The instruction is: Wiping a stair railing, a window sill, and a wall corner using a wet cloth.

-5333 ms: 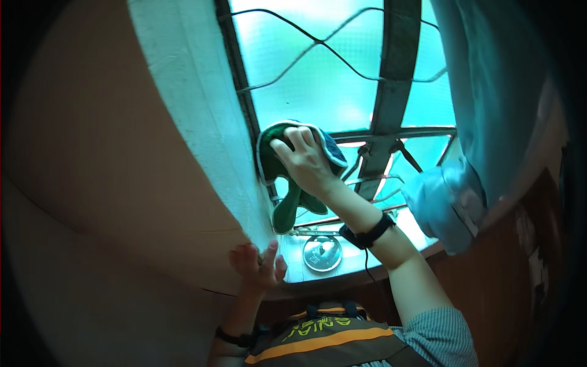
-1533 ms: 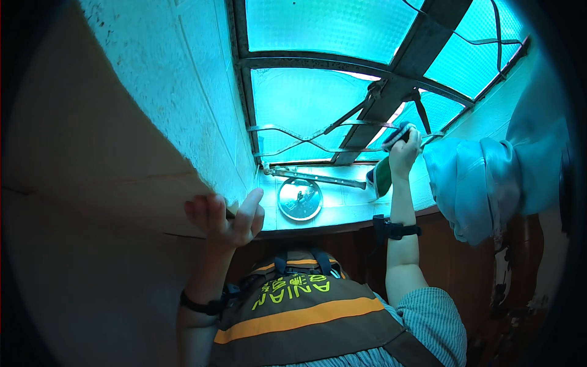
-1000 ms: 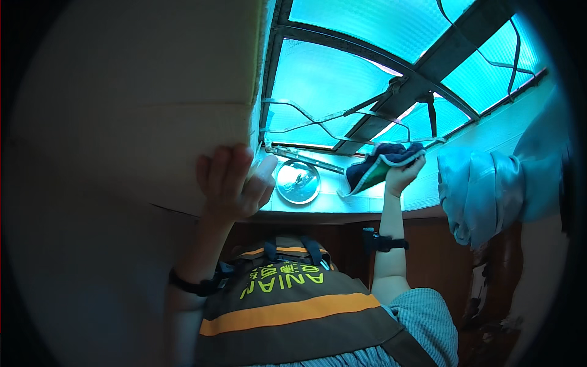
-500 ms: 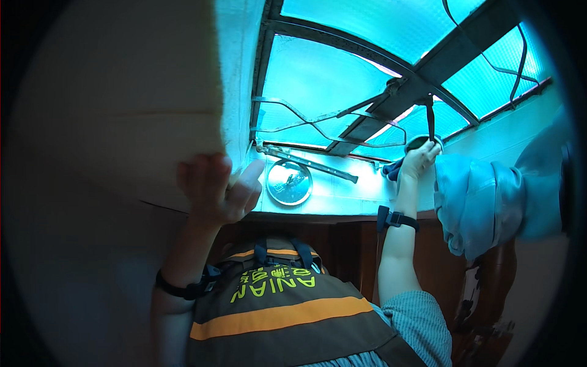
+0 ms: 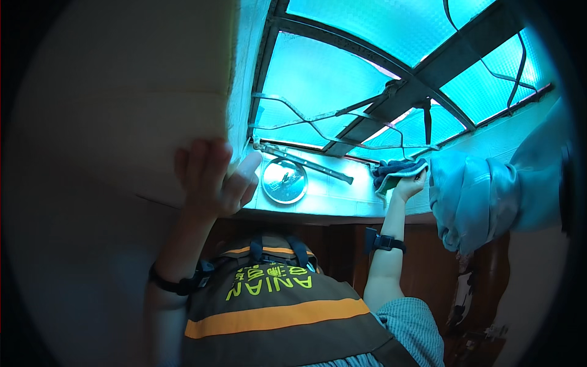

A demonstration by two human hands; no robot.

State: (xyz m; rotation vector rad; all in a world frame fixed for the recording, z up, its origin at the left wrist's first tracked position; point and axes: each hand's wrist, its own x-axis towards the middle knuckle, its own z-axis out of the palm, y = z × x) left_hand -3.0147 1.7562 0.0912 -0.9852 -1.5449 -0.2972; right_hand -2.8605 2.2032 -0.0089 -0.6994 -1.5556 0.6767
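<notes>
Though cloth (image 5: 392, 170) part-hides the right grip (image 5: 411, 185) clasping it, the shadowed left grip (image 5: 211, 186) gapes.

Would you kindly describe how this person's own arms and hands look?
The left hand and right hand are ungloved. A black strap with a dark box circles the left forearm near the wrist; a similar band circles the right forearm. A short, finely striped sleeve shows on the right.
</notes>
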